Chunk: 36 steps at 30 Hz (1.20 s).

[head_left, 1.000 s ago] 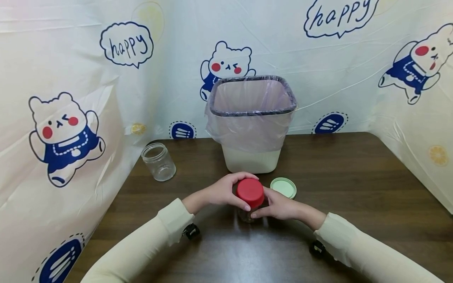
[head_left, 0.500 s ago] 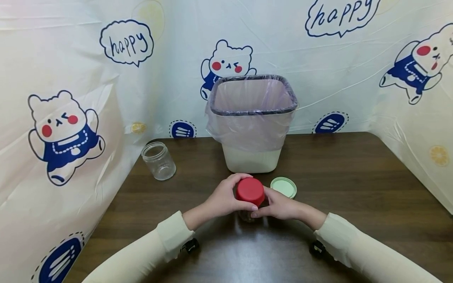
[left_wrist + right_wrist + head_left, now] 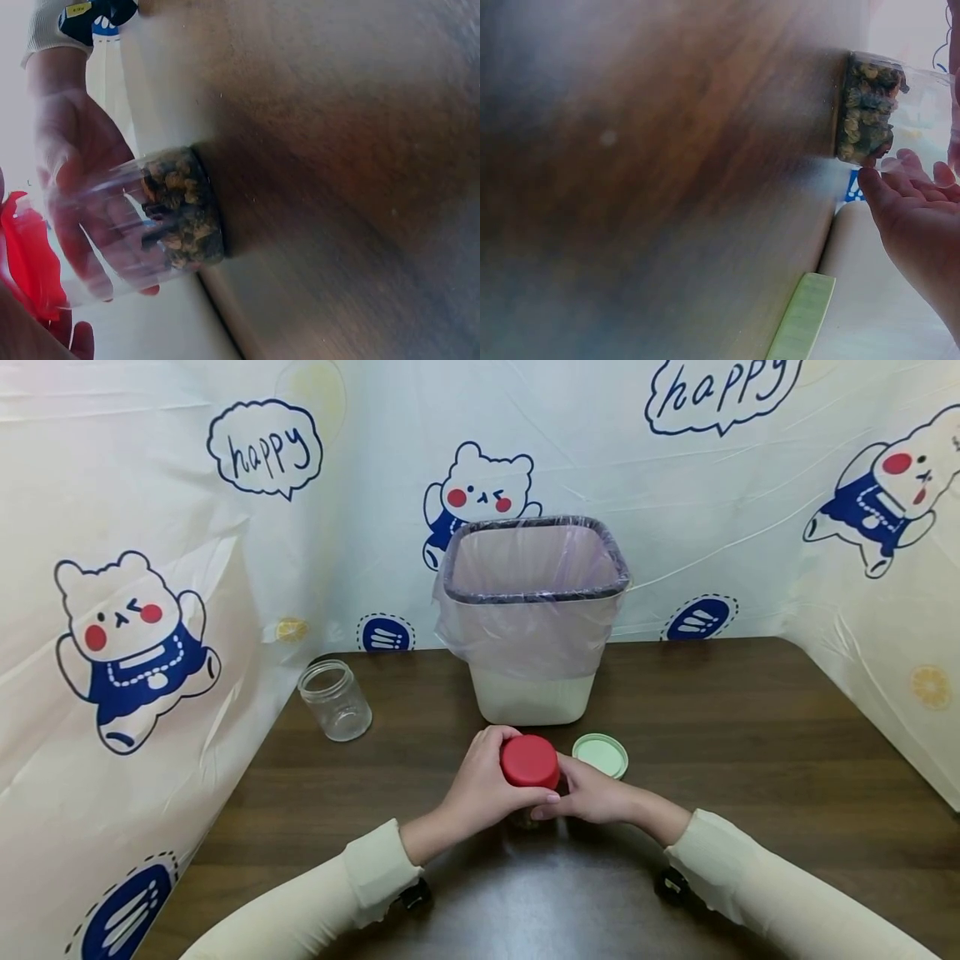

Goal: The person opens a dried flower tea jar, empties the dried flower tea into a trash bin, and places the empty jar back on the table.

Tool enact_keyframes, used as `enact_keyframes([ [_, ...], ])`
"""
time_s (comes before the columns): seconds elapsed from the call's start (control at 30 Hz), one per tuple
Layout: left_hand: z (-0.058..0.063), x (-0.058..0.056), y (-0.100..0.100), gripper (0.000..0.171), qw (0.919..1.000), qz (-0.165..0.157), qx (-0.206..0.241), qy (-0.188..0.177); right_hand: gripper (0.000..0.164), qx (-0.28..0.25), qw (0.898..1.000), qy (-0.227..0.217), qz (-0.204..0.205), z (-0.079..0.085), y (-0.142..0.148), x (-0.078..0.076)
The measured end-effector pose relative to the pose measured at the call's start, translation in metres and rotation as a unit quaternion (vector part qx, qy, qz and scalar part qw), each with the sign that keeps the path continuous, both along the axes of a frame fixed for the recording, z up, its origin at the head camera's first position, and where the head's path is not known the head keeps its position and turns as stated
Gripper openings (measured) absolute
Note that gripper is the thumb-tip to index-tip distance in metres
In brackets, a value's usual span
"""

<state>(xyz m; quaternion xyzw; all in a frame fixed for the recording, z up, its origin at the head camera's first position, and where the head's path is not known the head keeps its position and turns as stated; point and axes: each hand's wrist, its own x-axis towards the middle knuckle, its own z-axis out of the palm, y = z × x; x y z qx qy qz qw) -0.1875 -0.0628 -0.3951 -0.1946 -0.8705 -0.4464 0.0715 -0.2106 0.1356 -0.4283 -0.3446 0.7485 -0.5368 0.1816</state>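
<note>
A clear jar (image 3: 120,225) with a red lid (image 3: 529,762) stands upright on the table in front of the bin. Dried brownish pieces (image 3: 180,210) fill its lower part, as both wrist views show. My left hand (image 3: 480,785) grips the red lid from the left, thumb along its near side and fingers round the far side. Lower down, my right hand (image 3: 594,792) holds the jar's body from the right. In the head view the two hands cover most of the jar's body.
Behind the hands stands a lined waste bin (image 3: 534,697). A lidless clear jar (image 3: 336,702) is at the table's back left. Close behind my right hand lies a pale green lid (image 3: 600,755). Printed cloth (image 3: 375,527) borders the wooden table (image 3: 720,727).
My left hand has turned on the red lid, its thumb sweeping rightward along the near side and its wrist shifting right and nearer. My right hand and the jar stay in place.
</note>
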Motion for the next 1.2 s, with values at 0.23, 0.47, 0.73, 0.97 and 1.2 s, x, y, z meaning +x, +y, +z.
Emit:
enact_keyframes([
  [0.23, -0.002, 0.0, 0.001, 0.074, 0.9999, 0.013, -0.001, 0.003, 0.059, -0.001, 1.0, -0.011, -0.004, 0.0, 0.0, 0.001],
  [0.47, -0.004, -0.003, -0.004, 0.073, 0.9994, -0.031, 0.013, 0.003, 0.059, -0.003, 1.0, -0.001, -0.002, 0.0, 0.0, 0.001],
  [0.73, 0.0, -0.017, -0.021, 0.073, 0.9913, -0.13, 0.019, 0.003, 0.057, -0.005, 1.0, 0.001, 0.005, -0.001, 0.0, -0.001],
  [0.97, 0.012, -0.039, -0.033, 0.073, 0.9739, -0.225, -0.008, -0.028, 0.057, 0.009, 1.0, 0.003, -0.004, 0.0, 0.0, -0.001],
  [1.2, 0.015, -0.047, -0.034, 0.074, 0.9598, -0.271, -0.018, -0.069, 0.056, 0.012, 1.0, 0.006, 0.0, 0.0, 0.0, -0.001],
])
